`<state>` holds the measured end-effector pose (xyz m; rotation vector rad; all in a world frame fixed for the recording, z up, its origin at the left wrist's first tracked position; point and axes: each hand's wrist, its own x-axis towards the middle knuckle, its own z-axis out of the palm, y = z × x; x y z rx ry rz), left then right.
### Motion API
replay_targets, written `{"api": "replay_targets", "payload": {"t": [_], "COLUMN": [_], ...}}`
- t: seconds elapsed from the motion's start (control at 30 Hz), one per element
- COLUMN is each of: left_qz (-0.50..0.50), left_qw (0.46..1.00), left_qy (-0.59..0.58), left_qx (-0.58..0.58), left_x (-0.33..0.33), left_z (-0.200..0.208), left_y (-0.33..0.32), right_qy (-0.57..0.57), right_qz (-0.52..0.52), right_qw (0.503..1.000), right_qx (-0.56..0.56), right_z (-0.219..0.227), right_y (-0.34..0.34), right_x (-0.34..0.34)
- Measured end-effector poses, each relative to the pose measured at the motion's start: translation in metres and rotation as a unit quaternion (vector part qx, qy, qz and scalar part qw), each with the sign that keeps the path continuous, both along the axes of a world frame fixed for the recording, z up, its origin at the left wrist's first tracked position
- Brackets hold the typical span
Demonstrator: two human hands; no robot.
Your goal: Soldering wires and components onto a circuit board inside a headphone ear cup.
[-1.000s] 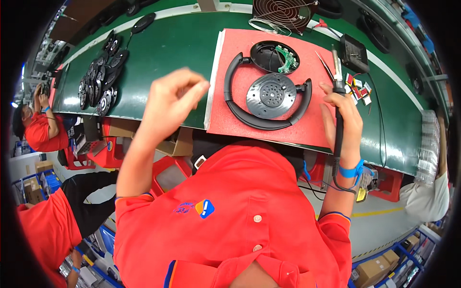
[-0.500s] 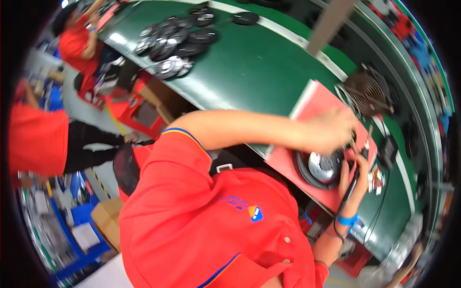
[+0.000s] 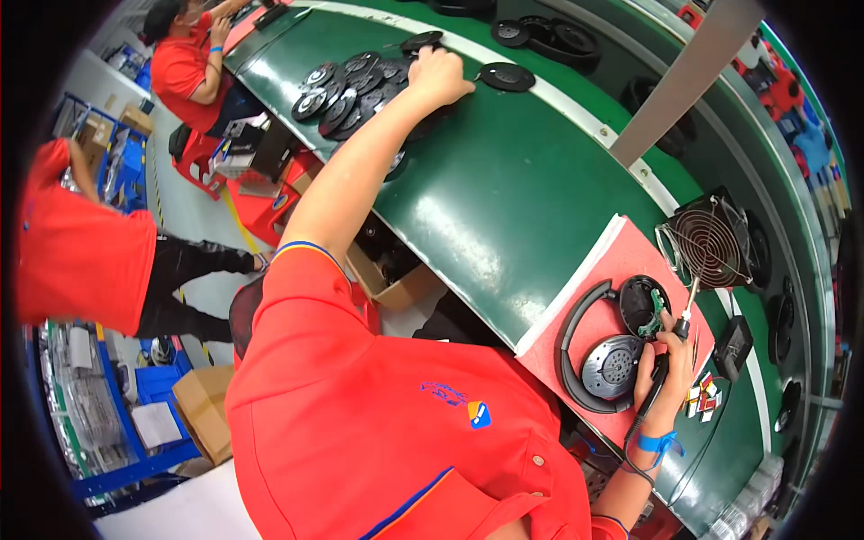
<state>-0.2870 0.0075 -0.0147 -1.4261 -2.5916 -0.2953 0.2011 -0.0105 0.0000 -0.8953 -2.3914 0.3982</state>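
My left hand [image 3: 439, 76] is stretched far out over a pile of round black ear-cup parts [image 3: 364, 81] at the back left. Its thumb stands apart, and its fingertips reach a black disc [image 3: 421, 41]; nothing shows in its grasp. A soldering iron [image 3: 683, 326] with a dark handle is in my right hand [image 3: 664, 378], its tip pointing away from me. Beside that hand, an opened headphone [image 3: 571, 355] lies on a pink mat [image 3: 589, 270]. One ear cup [image 3: 614, 367] shows a perforated plate; the other [image 3: 639, 306] bares a green circuit board.
A square fan [image 3: 711, 241] with a wire guard stands beyond the mat. Right of it lie a black box [image 3: 733, 348] and small red-and-white pieces [image 3: 704, 398]. A grey post [image 3: 688, 81] slants over the green table [image 3: 513, 171]. Co-workers are at the left.
My left hand has left the headphone on the mat and reached to the pile at the back left. My right hand stays by the mat with the soldering iron.
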Motion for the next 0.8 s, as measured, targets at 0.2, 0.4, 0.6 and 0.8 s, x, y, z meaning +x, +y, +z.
{"api": "replay_targets", "payload": {"t": [0.2, 0.4, 0.6, 0.8], "left_qz": [-0.029, -0.129, -0.289, -0.532], "left_qw": [0.997, 0.951, 0.8, 0.748], "left_qy": [-0.054, -0.186, -0.518, -0.389], "left_qx": [0.05, 0.211, 0.086, 0.072], "left_x": [-0.004, 0.037, 0.135, 0.219], "left_z": [-0.012, 0.018, 0.043, 0.046], "left_y": [0.011, -0.024, -0.043, -0.047], "right_qy": [-0.011, 0.012, 0.021, 0.083], "right_qz": [0.0, 0.007, 0.005, 0.01], "right_qw": [0.999, 0.999, 0.999, 0.997], "right_qx": [0.036, 0.04, 0.033, 0.003], "right_z": [0.001, 0.002, -0.001, -0.006], "right_y": [0.002, 0.001, 0.001, 0.005], "right_x": [-0.006, -0.004, 0.003, 0.005]}}
